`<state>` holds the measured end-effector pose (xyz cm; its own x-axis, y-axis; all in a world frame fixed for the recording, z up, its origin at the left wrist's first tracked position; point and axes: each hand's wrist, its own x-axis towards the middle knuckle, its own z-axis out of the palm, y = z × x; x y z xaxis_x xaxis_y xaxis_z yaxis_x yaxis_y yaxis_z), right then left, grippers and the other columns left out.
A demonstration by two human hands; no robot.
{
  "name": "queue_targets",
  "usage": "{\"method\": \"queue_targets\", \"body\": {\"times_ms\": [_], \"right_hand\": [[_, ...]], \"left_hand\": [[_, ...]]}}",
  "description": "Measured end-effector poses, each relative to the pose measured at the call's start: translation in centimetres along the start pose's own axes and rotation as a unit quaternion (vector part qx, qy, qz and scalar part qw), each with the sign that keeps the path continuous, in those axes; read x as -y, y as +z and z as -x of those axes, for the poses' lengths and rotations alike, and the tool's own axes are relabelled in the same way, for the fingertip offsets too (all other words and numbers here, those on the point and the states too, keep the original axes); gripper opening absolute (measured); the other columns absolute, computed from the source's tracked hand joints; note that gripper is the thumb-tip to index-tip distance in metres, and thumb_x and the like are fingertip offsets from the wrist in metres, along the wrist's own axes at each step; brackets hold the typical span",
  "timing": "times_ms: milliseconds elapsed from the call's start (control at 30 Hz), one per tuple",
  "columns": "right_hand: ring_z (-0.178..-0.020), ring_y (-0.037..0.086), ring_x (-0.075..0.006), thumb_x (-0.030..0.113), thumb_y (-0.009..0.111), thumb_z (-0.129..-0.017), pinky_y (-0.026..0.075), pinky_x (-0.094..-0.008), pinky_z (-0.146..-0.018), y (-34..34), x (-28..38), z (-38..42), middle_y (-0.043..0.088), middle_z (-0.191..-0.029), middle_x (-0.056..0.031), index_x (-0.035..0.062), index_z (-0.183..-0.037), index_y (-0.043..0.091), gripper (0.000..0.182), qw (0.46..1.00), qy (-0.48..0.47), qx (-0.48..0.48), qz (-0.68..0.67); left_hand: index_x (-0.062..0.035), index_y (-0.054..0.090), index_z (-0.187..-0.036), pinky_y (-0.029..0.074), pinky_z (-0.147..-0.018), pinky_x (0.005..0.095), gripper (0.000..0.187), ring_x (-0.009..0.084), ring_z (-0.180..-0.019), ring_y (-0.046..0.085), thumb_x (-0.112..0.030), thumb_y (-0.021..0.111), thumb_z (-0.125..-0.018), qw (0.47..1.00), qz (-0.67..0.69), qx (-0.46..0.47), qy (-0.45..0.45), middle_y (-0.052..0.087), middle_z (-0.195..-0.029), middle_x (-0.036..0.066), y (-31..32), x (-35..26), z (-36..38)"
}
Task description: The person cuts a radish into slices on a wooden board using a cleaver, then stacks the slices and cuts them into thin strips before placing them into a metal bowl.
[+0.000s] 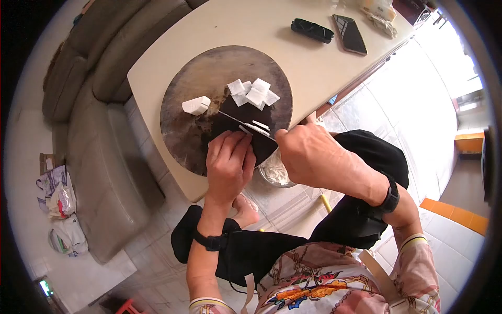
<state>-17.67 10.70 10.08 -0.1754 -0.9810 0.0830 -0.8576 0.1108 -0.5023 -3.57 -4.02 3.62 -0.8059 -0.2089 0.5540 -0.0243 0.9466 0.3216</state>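
Observation:
My right hand [311, 152] is closed around the handle of a knife [233, 118], whose thin blade points left across a round dark cutting board [188, 73]. Thin white strips [259, 127] lie against the blade. The fingers of my left hand [230, 157] are bent and press down on a white piece of food [244, 129], mostly hidden by the fingertips, just beside the blade. Beyond the knife, several flat white slices [257, 95] lie in a loose pile. A thicker white chunk [196, 105] sits left of them on the board.
The board rests on a cream table [209, 31]. A black case [312, 30] and a phone [350, 34] lie at its far right. Below the table edge, a metal bowl [277, 175] holds white strips. A grey sofa [110, 152] stands to the left.

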Motion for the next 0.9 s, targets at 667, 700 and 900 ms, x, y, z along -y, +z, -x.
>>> {"method": "queue_targets", "body": {"times_ms": [667, 700, 900], "right_hand": [[-0.053, 0.055, -0.0414, -0.004, 0.057, -0.071, 0.043, -0.0452, -0.050, -0.5, 0.4, 1.6, 0.049, -0.051, -0.0203, -0.0044, -0.070, 0.048, 0.008, 0.993, 0.054, 0.012, -0.102], [-0.054, 0.055, -0.0414, -0.004, 0.056, -0.072, 0.043, -0.0451, -0.050, -0.4, 0.3, 1.6, 0.049, -0.052, -0.0205, -0.0049, -0.071, 0.049, 0.008, 0.994, 0.049, 0.002, -0.096], [-0.065, 0.060, -0.0462, 0.003, 0.059, -0.067, 0.050, -0.0476, -0.058, -0.3, 0.6, 0.7, 0.055, -0.062, -0.0293, -0.0089, -0.062, 0.055, 0.013, 0.988, 0.083, 0.021, -0.131]], "left_hand": [[-0.0003, 0.067, -0.093, 0.047, -0.081, 0.0391, 0.022, 0.0289, -0.091, 0.059, -0.002, 0.066, -0.071, 1.000, -0.018, -0.014, 0.004, 0.064, -0.095, 0.009, 0.2, 0.1, -0.2], [-0.0004, 0.067, -0.093, 0.047, -0.081, 0.0390, 0.022, 0.0288, -0.091, 0.059, -0.002, 0.067, -0.071, 1.000, -0.017, -0.015, 0.004, 0.064, -0.095, 0.009, 0.2, 0.0, -0.2], [-0.0001, 0.067, -0.093, 0.047, -0.081, 0.0385, 0.022, 0.0286, -0.090, 0.059, -0.002, 0.066, -0.071, 1.000, -0.026, -0.010, 0.009, 0.064, -0.095, 0.008, 0.2, 0.0, -0.3]]}}
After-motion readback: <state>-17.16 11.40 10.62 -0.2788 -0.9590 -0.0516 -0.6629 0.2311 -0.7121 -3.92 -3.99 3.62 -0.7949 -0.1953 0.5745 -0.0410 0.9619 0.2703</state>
